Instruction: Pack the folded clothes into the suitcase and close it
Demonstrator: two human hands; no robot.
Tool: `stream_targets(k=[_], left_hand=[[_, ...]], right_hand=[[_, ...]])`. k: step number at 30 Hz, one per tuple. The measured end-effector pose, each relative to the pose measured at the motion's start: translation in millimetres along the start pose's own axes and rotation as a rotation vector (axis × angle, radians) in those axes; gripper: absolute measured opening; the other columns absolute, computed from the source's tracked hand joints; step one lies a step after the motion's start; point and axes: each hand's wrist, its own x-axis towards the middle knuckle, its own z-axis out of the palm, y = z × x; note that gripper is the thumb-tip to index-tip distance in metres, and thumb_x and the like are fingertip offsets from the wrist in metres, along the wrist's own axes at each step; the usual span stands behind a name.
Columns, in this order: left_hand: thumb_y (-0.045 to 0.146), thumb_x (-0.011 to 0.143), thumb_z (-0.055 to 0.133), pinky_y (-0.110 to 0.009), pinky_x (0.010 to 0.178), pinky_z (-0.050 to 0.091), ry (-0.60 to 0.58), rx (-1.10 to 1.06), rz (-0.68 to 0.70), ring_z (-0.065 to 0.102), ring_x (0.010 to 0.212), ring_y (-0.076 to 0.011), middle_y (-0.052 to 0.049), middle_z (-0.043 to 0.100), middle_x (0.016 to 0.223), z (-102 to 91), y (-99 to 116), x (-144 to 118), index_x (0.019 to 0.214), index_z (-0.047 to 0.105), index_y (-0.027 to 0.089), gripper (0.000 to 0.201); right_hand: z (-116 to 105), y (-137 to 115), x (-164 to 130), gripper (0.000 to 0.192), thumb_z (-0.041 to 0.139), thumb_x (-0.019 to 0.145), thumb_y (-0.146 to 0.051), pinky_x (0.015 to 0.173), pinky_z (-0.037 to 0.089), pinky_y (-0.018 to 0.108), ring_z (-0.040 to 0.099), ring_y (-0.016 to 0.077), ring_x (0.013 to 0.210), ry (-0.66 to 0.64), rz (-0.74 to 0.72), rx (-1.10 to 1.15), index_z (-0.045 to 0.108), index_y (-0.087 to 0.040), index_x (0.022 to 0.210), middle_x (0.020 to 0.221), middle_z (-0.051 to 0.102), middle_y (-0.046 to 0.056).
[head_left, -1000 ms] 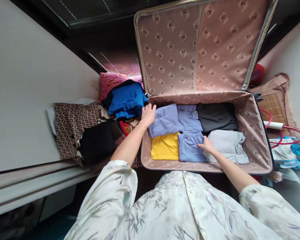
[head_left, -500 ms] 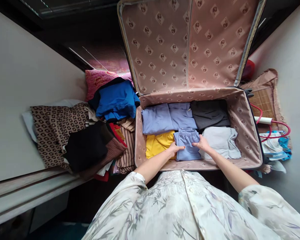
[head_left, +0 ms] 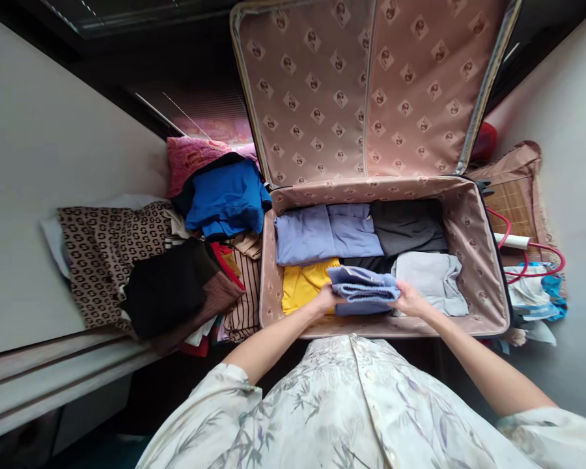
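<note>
Folded blue pants (head_left: 364,286) with a gathered elastic waistband are held up on edge over the front middle of the open suitcase (head_left: 483,267). My left hand (head_left: 328,298) grips their left side and my right hand (head_left: 408,299) their right side; some fingers are hidden behind the cloth. Left of the pants lies a folded yellow garment (head_left: 303,286), and to the right a folded light grey one (head_left: 430,280). Behind them, a folded periwinkle garment (head_left: 322,234) and a dark grey one (head_left: 410,225) lie flat. A strip of black cloth shows just behind the pants.
The suitcase lid (head_left: 371,91) stands raised at the back. To the left are a blue garment (head_left: 229,195), a black garment (head_left: 170,286), a patterned brown cloth (head_left: 112,254) and a pink pillow (head_left: 195,156). A red cord (head_left: 557,260) and more cloth lie to the right.
The blue pants lay flat between the yellow and light grey garments; now both hands have lifted and tipped them up toward me. My hands have moved slightly apart.
</note>
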Motion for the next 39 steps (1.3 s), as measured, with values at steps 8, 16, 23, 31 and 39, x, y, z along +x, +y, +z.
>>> stream_targets(k=[8,16,23,31,39], left_hand=[[0.023,0.057,0.093,-0.041,0.096,0.055,0.039,0.083,0.089,0.068,0.111,-0.0307,-0.010,0.075,0.113,-14.2,61.9,-13.7,0.113,0.070,0.017,0.061],[0.043,0.058,0.096,-0.039,0.092,0.056,-0.075,-0.116,0.212,0.069,0.109,-0.0323,-0.013,0.074,0.114,-20.4,98.6,-21.1,0.119,0.069,0.015,0.073],[0.041,0.090,0.076,-0.027,0.080,0.056,0.429,-0.369,-0.012,0.068,0.091,-0.0165,-0.010,0.068,0.108,-53.5,122.5,29.6,0.110,0.062,0.019,0.033],[0.058,0.095,0.064,-0.027,0.079,0.058,0.734,-0.676,-0.350,0.067,0.093,-0.0172,-0.012,0.064,0.108,-83.0,59.2,46.2,0.128,0.056,0.019,0.052],[0.045,0.092,0.073,-0.017,0.066,0.052,0.819,-0.773,-0.313,0.065,0.099,-0.0137,-0.005,0.064,0.116,-80.7,61.5,72.3,0.125,0.056,0.028,0.040]], right_hand=[[-43.5,-62.8,64.0,0.026,0.071,0.063,-0.036,0.070,0.046,0.028,0.052,0.0148,0.073,0.045,0.004,0.171,0.061,-0.020,0.081,0.076,0.060,-0.003],[-58.9,-72.5,89.3,0.044,0.076,0.061,-0.042,0.077,0.053,0.035,0.064,0.0213,0.082,0.100,0.071,0.435,0.064,-0.018,0.096,0.090,0.068,0.003],[-71.2,-46.5,172.8,0.066,0.066,0.081,-0.037,0.102,0.045,0.059,0.055,0.0390,0.123,0.529,0.108,-0.281,0.050,-0.015,0.141,0.133,0.058,0.020],[29.0,10.5,167.7,0.090,0.070,0.079,-0.030,0.107,0.042,0.056,0.036,0.0428,0.144,0.083,-0.146,-0.811,0.031,-0.018,0.159,0.165,0.030,0.024],[47.6,0.3,178.2,0.090,0.063,0.080,-0.014,0.119,0.023,0.057,0.018,0.0418,0.156,0.111,-0.219,-1.017,0.029,-0.016,0.163,0.173,0.017,0.022]])
